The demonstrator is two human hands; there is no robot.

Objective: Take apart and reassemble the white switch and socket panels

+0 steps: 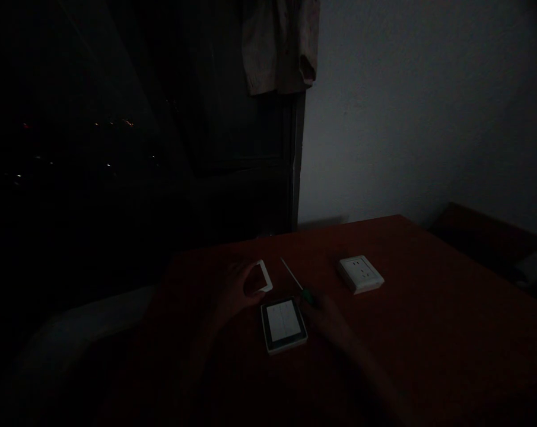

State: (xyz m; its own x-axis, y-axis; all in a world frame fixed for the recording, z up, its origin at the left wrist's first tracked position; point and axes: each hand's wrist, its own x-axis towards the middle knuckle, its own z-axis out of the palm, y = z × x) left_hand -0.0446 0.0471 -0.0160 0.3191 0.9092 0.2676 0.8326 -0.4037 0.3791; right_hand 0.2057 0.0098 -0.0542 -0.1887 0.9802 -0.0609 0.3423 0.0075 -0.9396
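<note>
Pinched between the thumb and fingers of my left hand (237,293) is a white square frame (266,276), like the cover of a wall socket. My right hand (326,317) is closed around the green handle of a screwdriver (307,295), whose thin shaft points up and to the left. Between and just below my hands lies a square switch or socket unit (283,320) with a dark border and a pale middle panel. Dim light hides the finer details of both hands.
To the right on the reddish-brown table (428,332) sits a white wall socket (361,274) with slots in its face. Behind the table are a pale wall (384,118), a dark window (117,148) and a hanging cloth (277,47).
</note>
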